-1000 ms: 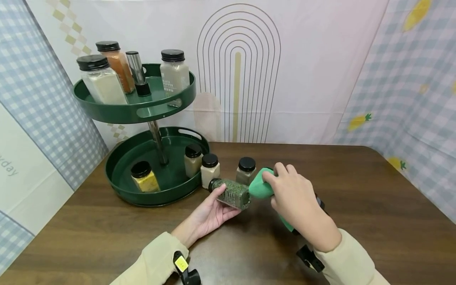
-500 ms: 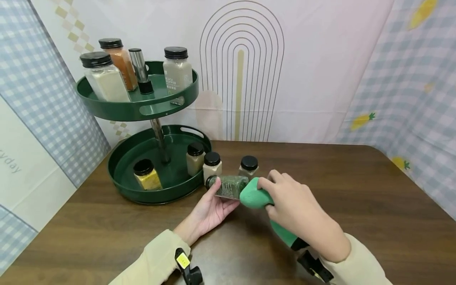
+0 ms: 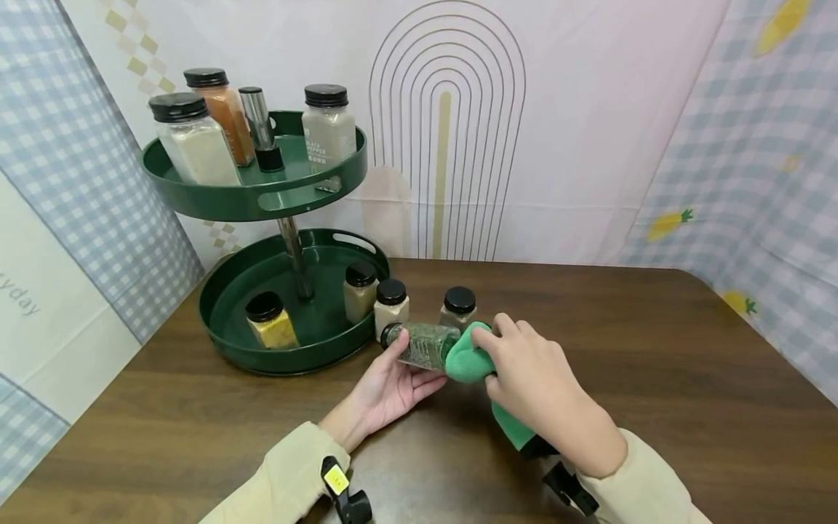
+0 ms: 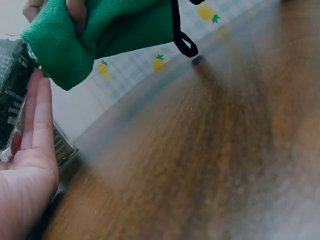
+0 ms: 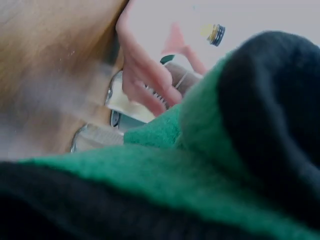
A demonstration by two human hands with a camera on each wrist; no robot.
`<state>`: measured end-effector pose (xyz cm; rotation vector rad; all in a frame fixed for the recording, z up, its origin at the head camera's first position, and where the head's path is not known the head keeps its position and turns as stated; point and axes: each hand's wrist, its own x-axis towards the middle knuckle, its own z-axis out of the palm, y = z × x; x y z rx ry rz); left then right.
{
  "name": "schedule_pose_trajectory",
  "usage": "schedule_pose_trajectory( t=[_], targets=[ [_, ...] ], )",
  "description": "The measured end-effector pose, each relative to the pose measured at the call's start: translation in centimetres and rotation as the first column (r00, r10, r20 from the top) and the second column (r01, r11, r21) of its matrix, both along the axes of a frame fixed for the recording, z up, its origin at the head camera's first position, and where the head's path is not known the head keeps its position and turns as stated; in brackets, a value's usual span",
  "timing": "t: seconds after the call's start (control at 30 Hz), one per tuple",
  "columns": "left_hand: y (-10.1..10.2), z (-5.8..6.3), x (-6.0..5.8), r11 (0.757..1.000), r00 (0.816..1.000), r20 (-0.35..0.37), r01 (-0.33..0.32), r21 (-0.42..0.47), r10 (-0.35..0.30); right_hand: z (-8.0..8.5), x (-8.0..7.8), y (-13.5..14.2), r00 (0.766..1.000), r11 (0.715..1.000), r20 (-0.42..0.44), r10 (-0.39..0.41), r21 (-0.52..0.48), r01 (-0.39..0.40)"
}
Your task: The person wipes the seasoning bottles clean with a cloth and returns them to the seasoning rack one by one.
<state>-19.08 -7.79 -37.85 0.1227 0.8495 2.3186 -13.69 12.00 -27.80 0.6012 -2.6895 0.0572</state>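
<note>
**Green cloth [image 3: 468, 360] at base of sideways jar [image 3: 427, 347]**

The left hand [image 3: 386, 395] grips the jar above the desk [image 3: 655, 378]; long axis nearly level, black lid [image 3: 388, 335] leftward. The right hand [image 3: 540, 378] pinches the cloth. The jar's print is unclear; a clear jar [image 3: 329, 129] on the upper tray [image 3: 216, 204] reads "BLACK PEPPER".

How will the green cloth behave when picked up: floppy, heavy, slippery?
The green cloth is probably floppy: it folds and bunches where the right hand pinches it. It is likely light, since it looks thin at its edges. Its fuzzy surface suggests it won't slip easily, though its black loop could snag.
</note>
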Motion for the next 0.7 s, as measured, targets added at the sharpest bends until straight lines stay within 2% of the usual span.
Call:
schedule_pose_trajectory(
  t=[0.1, 0.5, 0.6, 0.7],
  targets=[
    [0.0, 0.0, 0.0, 1.000, 1.000, -0.017, 0.013, 0.006, -0.013, 0.0, -0.2, 0.2, 1.000, 1.000, -0.016, -0.022, 0.009, 0.022],
    [-0.2, 0.0, 0.0, 0.999, 0.999, -0.029, 0.024, 0.043, -0.023, 0.4, -0.7, 1.1, 0.993, 0.993, 0.030, -0.117, 0.017, 0.116],
    [-0.1, 0.1, 0.1, 0.999, 0.998, -0.048, 0.042, 0.034, -0.040, 1.1, -0.4, 1.4, 0.994, 0.993, 0.009, -0.112, -0.040, 0.113],
    [-0.1, 0.1, 0.1, 0.999, 0.998, -0.054, 0.045, 0.019, -0.044, 1.7, 0.0, 1.5, 0.998, 0.985, -0.039, -0.052, -0.164, 0.045]
  ],
)
